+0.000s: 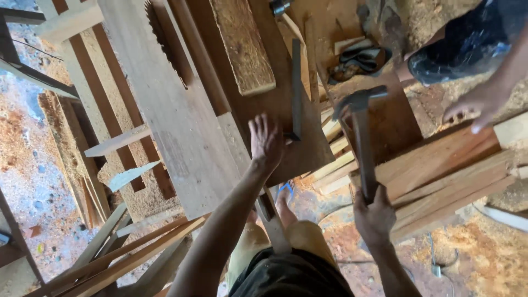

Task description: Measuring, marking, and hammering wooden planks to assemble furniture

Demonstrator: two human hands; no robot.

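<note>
Hammer raised beside a flat hand on the saw bench

The right hand [374, 212] was closed round the handle of a claw hammer [360, 137], head up; the left hand [267, 140] lay open and empty on the bench top [181, 126], touching a steel square [297, 88]. A glancing blow might have caught those fingers, and the exposed saw blade [165, 41] stood near

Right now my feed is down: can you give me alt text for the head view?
Seen from above, the person's right hand grips a claw hammer by its handle, while the left hand rests open on a wooden saw table beside a dark metal square. A circular saw blade rises through the table; another person's hand reaches in over stacked planks.
</note>
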